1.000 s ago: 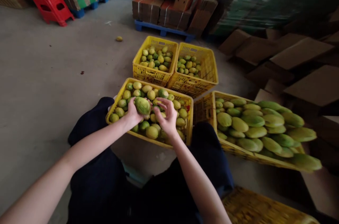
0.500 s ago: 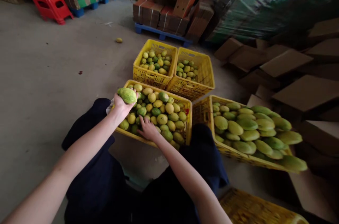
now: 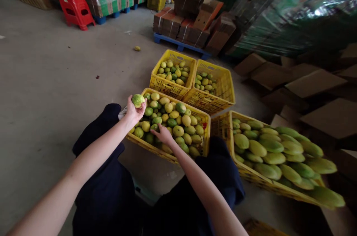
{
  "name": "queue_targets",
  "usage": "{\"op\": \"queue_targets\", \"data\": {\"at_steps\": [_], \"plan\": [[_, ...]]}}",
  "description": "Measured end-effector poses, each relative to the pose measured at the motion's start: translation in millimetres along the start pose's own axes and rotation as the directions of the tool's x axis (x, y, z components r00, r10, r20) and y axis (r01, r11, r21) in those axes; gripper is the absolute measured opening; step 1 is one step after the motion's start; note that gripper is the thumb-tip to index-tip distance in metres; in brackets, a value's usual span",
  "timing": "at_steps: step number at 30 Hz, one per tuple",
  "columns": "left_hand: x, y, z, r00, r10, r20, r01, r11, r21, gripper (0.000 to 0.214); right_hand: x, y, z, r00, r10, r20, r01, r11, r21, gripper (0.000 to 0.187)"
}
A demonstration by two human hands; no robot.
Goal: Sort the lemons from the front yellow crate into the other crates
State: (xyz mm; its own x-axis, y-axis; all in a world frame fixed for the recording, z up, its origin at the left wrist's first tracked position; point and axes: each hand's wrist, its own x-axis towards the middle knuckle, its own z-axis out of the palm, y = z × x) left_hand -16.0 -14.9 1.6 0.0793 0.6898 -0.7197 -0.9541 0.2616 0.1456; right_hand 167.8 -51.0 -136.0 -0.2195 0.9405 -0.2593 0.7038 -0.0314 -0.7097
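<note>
In the head view, my left hand (image 3: 135,112) holds a green-yellow lemon (image 3: 138,100) above the left end of a yellow crate (image 3: 206,135). Its fingers are wrapped round the fruit. The crate is full of loose lemons (image 3: 177,130), some yellow and some green. My right hand (image 3: 165,134) reaches into the middle of this crate. Its thumb and fingers are closed about a small green lemon (image 3: 154,127) among the others; part of that fruit is hidden.
Two yellow crates (image 3: 192,96) with lemons stand behind. To the right, a crate (image 3: 231,131) is heaped with long green-yellow fruits (image 3: 275,146). Cardboard boxes (image 3: 312,83) lie beyond it. A loaded blue pallet (image 3: 181,44), a red stool (image 3: 76,10) and one stray fruit (image 3: 137,48) are farther off.
My left hand has turned the lemon so that its end faces me. My right hand's spread fingers have closed in on a green lemon. The view has swung slightly left and up.
</note>
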Motion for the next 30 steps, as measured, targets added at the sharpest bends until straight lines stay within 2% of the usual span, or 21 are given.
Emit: {"op": "queue_targets", "data": {"at_steps": [2,3,4,5,7,9,11,13,16,18,20,25,27,30], "plan": [[1,2,-1.1,0.999,0.029,0.026,-0.029,0.999,0.018,0.052,1,-12,-9,0.998,0.056,-0.041,-0.044,0.970,0.240,0.020],[3,1,-1.5,0.998,0.042,0.037,-0.044,0.998,0.038,0.052,1,-19,-17,0.995,0.088,-0.041,-0.064,0.915,0.398,0.024],[4,0,-1.8,0.997,0.047,0.053,-0.051,0.997,0.066,0.051,-1,-26,-28,0.994,0.109,-0.025,-0.076,0.825,0.560,0.027],[6,-3,-2.1,0.997,0.040,0.073,-0.047,0.994,0.103,0.049,-5,-32,-40,0.993,0.116,0.002,-0.083,0.692,0.717,0.028],[7,-13,-2.5,0.991,0.006,0.133,-0.029,0.985,0.172,0.046,-15,-39,-69,0.995,0.092,0.048,-0.079,0.364,0.928,0.034],[7,-28,-2.4,0.980,-0.034,0.195,-0.004,0.982,0.189,0.045,-29,-38,-98,0.996,0.068,0.052,-0.067,0.236,0.970,0.047],[4,-45,-1.0,0.968,-0.082,0.238,0.040,0.984,0.176,0.044,-41,-30,-119,0.991,0.055,0.124,-0.130,0.128,0.983,0.052],[1,-63,2.2,0.952,-0.132,0.277,0.083,0.979,0.184,0.039,-50,-19,-129,0.980,0.089,0.177,-0.178,0.012,0.984,0.045],[-2,-88,9.5,0.931,-0.166,0.326,0.097,0.971,0.218,0.032,-55,-7,-127,0.974,0.167,0.156,-0.141,-0.097,0.985,0.038],[-1,-102,13.9,0.929,-0.182,0.321,0.106,0.965,0.241,0.031,-55,-6,-121,0.976,0.201,0.088,-0.072,-0.087,0.994,0.043],[1,-112,16.7,0.932,-0.211,0.296,0.131,0.955,0.266,0.028,-52,-9,-116,0.970,0.243,-0.026,0.031,-0.018,0.999,0.045],[12,-126,18.4,0.952,-0.161,0.260,0.086,0.957,0.276,0.021,-46,-25,-110,0.902,0.316,-0.293,0.248,0.177,0.953,0.040],[16,-129,17.2,0.948,-0.120,0.295,0.032,0.957,0.288,0.019,-44,-32,-108,0.850,0.342,-0.400,0.316,0.276,0.908,0.040],[19,-132,12.4,0.915,-0.049,0.400,-0.105,0.930,0.352,0.015,-45,-38,-106,0.713,0.356,-0.604,0.413,0.483,0.772,0.039]]}}
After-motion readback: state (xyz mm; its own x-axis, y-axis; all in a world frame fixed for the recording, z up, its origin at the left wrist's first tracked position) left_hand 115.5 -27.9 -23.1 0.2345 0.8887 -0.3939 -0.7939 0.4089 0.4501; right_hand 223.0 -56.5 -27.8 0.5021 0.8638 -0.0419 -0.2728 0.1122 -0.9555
